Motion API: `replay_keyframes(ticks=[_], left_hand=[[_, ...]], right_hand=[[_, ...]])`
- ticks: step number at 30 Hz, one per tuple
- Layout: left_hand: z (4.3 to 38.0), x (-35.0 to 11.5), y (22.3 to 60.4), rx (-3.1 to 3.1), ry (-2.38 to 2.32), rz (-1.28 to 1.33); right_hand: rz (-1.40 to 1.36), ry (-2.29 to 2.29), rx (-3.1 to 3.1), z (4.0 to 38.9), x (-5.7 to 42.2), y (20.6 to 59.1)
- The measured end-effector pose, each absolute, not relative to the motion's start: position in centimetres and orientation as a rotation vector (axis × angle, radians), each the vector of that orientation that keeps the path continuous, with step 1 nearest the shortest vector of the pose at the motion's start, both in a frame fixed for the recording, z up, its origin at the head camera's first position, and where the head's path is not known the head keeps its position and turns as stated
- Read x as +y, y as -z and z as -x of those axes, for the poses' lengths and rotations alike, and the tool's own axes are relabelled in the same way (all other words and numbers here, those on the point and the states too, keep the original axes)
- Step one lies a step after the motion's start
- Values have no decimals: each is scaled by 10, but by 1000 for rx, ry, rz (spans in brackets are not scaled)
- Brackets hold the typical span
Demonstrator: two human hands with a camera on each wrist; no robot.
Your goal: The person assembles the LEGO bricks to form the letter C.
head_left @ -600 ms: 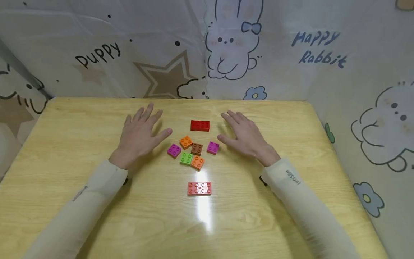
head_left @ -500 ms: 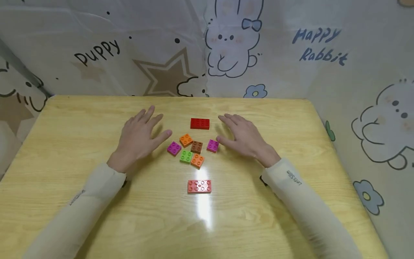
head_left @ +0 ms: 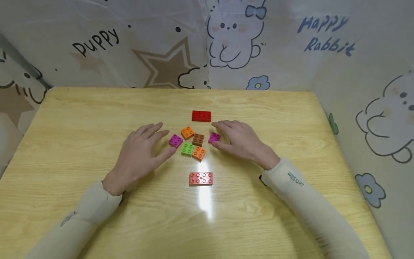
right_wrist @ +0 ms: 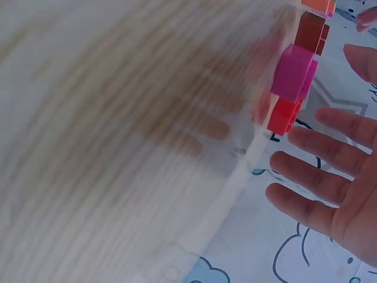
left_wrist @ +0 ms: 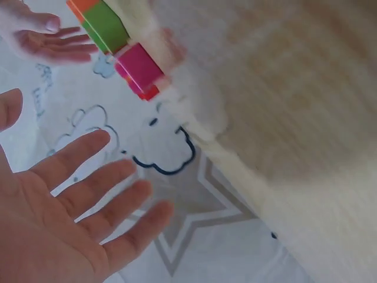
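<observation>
My left hand [head_left: 137, 154] hovers with loosely extended fingers left of the brick group. Its thumb tip comes close to the left magenta brick [head_left: 175, 140]; in the left wrist view the fingers hold nothing. On the other side, my right hand [head_left: 242, 141] has its thumb and fingers about the right magenta brick [head_left: 214, 138], thumb overlapping its near edge. The right wrist view shows those fingers apart from that brick [right_wrist: 293, 73]. Between the hands lie a brown brick [head_left: 198, 139], a green brick [head_left: 187, 149] and two orange bricks, one farther [head_left: 187, 132], one nearer [head_left: 198, 153].
A long red brick [head_left: 201, 116] lies behind the group, and a lighter red long brick [head_left: 201, 178] lies in front, beside a glare streak. All rest on a wood-grain table [head_left: 252, 201]. A printed curtain [head_left: 129, 61] borders its back and sides.
Both hands have moved in toward the small bricks, fingers less spread. The left hand has also come nearer the person. The head view has tilted down; the bricks stay in place.
</observation>
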State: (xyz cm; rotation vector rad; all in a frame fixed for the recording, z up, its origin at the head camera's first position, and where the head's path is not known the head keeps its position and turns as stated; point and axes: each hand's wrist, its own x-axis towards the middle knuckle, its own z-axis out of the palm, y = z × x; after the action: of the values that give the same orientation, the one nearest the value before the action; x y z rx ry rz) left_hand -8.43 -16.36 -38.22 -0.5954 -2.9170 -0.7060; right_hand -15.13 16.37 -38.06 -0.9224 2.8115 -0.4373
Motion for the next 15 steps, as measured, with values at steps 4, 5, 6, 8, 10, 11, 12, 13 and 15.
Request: replay_keyframes(ticks=[4,5,6,8,10,11,12,13,15], left_hand=[[72,-155,385,-2854,759,645],[69,-153,386,-2842,766,665],[66,-150,386,-2832,769,690],[60,-145,388,-2831,769,739],[55,-139,390,-2853,755,790],[52,-136,391,-2866,748,815],[50,-134,392,-2879,738,841],[48,-132,393,-2893,729,865],[45,-128,396,-2919,712,911]], right_hand=[[943,421,2805,149,162,381],[946,413,2805,149,161,382],[948,403,2804,149,161,382],[952,384,2809,150,160,382],[954,373,2817,151,159,383],[958,371,2821,152,158,383],[960,369,2824,152,157,384],[961,373,2827,152,156,384],[966,388,2829,153,155,386]])
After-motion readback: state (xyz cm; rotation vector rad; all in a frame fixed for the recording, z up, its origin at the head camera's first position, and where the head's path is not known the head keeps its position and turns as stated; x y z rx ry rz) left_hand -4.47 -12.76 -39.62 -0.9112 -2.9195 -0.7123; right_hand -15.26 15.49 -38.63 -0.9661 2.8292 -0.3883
